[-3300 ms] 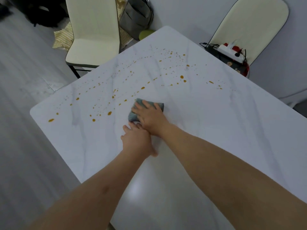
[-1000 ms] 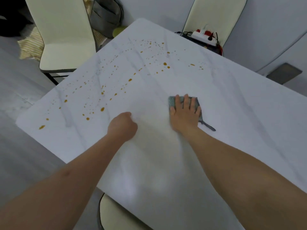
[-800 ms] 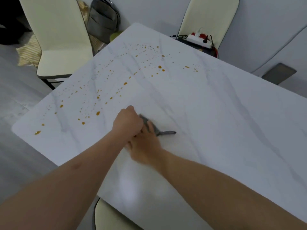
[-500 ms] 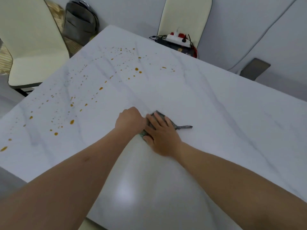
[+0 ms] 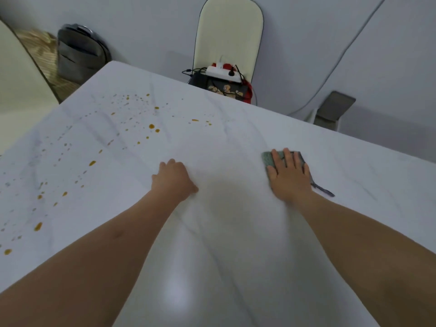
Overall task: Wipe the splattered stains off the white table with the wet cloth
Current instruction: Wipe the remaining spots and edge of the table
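Right hand — centre right of frame, palm down, fingers straight and spread, pressing the grey cloth flat on the white table. Left hand — centre, fingers curled under, holding nothing, knuckles resting on the tabletop. Orange stains — scattered across the left and upper-left table. No readable writing anywhere in view.
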Motion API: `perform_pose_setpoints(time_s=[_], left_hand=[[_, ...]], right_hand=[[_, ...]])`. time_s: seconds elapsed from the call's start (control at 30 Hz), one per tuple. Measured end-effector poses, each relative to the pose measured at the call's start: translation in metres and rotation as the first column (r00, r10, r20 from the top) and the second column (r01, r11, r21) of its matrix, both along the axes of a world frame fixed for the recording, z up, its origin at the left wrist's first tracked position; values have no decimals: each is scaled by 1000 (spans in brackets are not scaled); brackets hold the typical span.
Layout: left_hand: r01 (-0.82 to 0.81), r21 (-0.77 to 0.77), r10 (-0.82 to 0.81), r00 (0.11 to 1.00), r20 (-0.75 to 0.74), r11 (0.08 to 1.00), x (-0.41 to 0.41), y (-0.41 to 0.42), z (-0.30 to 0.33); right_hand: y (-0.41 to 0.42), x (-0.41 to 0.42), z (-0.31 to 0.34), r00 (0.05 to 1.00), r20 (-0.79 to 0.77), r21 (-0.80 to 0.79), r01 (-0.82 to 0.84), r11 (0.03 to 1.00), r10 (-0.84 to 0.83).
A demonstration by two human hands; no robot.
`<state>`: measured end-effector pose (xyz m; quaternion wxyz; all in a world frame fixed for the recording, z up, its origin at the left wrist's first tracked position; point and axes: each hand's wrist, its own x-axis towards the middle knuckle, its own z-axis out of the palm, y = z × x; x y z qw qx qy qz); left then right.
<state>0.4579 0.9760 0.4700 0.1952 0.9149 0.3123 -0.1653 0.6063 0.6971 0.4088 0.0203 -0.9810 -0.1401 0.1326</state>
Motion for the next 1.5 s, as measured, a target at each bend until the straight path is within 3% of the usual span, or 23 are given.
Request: perform_pose_setpoints(time_s=[0.13,0.23,0.47,0.57,0.73,0.9,1.0,1.1,1.2,1.27,1.4,1.5], left_hand=[[30,22,-30,999,-15,999,13,3,-4],[53,23,-51,995,-89,998,26,7,-9],[105,60,-99,990,-104,993,35,21,-16],[153,93,-143,984,-105,984,36,22,-12],[178,100,-167,980,-108,979,35,23,-9],[222,88,-210,969,-129,971,34,21,-2],[197,76,-186,974,-132,977,33,22,-4],[196,70,-186,974,-128,978,35,22,-9],[197,59,-187,973,-135,979,35,25,-11],[205,55,-197,973,-120,977,37,25,-8],[194,68,-186,977,-106,979,35,26,-6],[188,87,-181,980,-84,978,31,25,-7]], right_hand=[[14,54,5,962,-86,22,260,965,-258],[55,92,0,956,-69,47,288,957,-284],[152,160,-4,999,-39,62,26,998,-24],[207,159,-5,986,-12,65,-167,984,168],[285,81,-5,834,-5,75,-550,832,552],[237,49,-4,643,-7,40,-765,643,766],[181,92,-5,749,35,16,-662,749,661],[143,144,-2,905,29,-16,-424,905,424],[169,165,-6,981,-26,-1,-193,981,193],[203,160,-5,985,-41,8,-167,986,167],[270,105,1,896,-59,23,-440,898,441],[279,45,-1,729,-65,21,-681,732,681]])
